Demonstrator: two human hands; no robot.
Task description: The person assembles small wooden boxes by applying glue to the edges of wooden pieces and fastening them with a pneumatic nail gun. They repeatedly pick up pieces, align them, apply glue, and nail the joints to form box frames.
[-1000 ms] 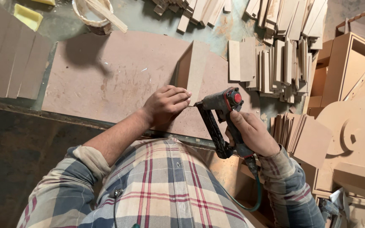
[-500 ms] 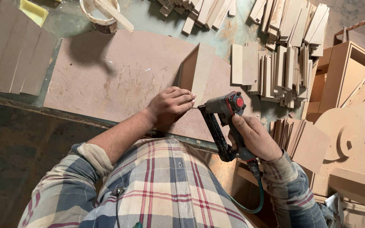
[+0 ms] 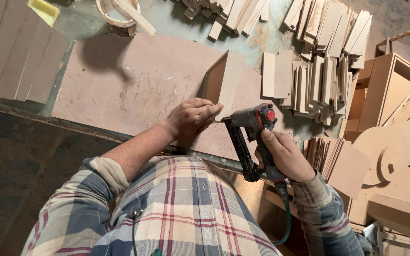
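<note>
My left hand (image 3: pixel 193 118) grips the near end of a small assembly of fibreboard panels (image 3: pixel 225 80) that stands on a large brown board (image 3: pixel 134 85). My right hand (image 3: pixel 283 154) holds a black and red pneumatic nail gun (image 3: pixel 250 128) by its handle. The gun's nose is pressed against the near end of the panels, right beside my left fingers. A green air hose (image 3: pixel 286 225) hangs from the gun's handle down past my plaid sleeve.
Stacks of cut fibreboard pieces (image 3: pixel 314 80) lie to the right and at the top (image 3: pixel 233 14). Long panels (image 3: pixel 15 57) lean at the left. A round tape roll with a stick (image 3: pixel 119 16) sits at the top. Boxes and curved cut-outs (image 3: pixel 395 123) stand at the right.
The view has shifted slightly. My left hand closed tighter on the panel end and the nail gun's nose stayed against it.
</note>
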